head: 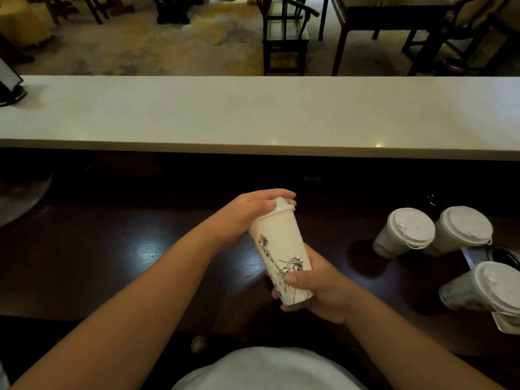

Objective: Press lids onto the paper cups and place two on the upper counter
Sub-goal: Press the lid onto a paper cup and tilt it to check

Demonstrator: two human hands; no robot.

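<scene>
Left hand [239, 218]: fingers curled over the lid [281, 206], pressing. Right hand [315, 288]: fingers wrapped round the base of the paper cup [281, 254], held tilted above the dark lower counter [112, 254].

Risk: uneven pressure may leave the lid half-seated or buckle the cup.

Right of cup: three lidded cups [408, 232]. Beyond cup: white upper counter [253, 114], then chairs [284, 35].

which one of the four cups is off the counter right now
The cup gripped by both hands: left hand on its lid, right hand around its base. The three other lidded cups stand on the dark counter at right.
</scene>
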